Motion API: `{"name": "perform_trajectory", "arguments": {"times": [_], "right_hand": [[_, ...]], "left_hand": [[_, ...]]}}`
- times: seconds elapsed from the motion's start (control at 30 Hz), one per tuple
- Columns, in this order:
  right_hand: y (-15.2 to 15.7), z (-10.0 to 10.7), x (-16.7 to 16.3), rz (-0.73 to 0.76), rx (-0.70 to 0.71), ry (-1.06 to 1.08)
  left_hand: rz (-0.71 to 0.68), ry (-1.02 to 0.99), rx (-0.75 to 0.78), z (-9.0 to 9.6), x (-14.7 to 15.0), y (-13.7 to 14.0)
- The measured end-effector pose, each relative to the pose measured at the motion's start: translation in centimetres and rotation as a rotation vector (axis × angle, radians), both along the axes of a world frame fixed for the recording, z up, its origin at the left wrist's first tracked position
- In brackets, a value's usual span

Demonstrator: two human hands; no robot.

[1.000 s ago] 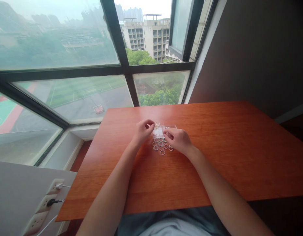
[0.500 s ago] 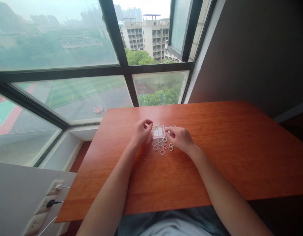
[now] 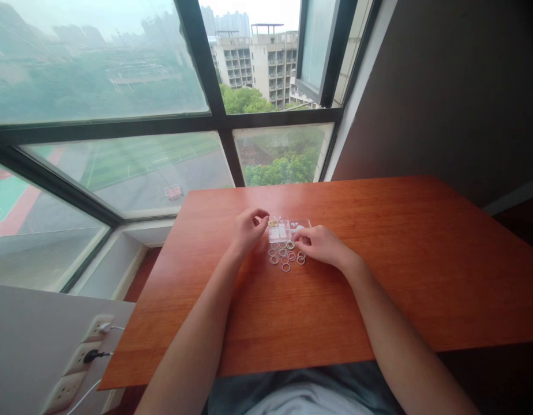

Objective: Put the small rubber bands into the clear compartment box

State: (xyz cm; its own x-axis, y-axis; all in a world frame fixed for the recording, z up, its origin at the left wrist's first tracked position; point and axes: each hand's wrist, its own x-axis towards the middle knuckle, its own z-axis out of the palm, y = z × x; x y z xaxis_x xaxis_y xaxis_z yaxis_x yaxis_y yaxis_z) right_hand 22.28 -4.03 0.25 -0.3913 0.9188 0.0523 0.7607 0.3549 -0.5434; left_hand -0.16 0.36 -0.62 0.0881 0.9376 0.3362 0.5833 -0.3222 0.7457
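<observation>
A small clear plastic box (image 3: 280, 232) with compartments stands on the table, holding small gold-coloured pieces (image 3: 273, 223) in its back left compartment. My left hand (image 3: 251, 228) is closed in a pinch at the box's left edge, its fingertips at the wall. The open clear lid (image 3: 307, 223) lies to the right of the box, partly behind my right hand (image 3: 319, 243). That hand's fingers are bent together just right of the box's front corner; what they hold, if anything, is too small to make out. Several pale rings (image 3: 285, 267) lie in front of the box, some overlapping.
The reddish wooden table (image 3: 266, 323) has its far edge near a large window (image 3: 275, 118). A dark wall (image 3: 443, 98) rises on the right. Sockets with plugs and cables (image 3: 91, 355) are on the low wall at the left.
My right hand has moved slightly right and down, away from the box, so more of the lid shows. My left hand stays at the box's left edge.
</observation>
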Motion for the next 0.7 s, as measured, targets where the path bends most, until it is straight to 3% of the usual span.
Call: {"name": "perform_trajectory", "arguments": {"times": [0.2,0.7], "right_hand": [[0.2,0.1,0.8,-0.005,-0.056,-0.016],[-0.2,1.0,1.0,0.189,-0.305,0.099]], "left_hand": [[-0.006,0.004,0.007,0.1,-0.1,0.0],[-0.035,-0.005,-0.003,-0.3,-0.1,-0.1]]}}
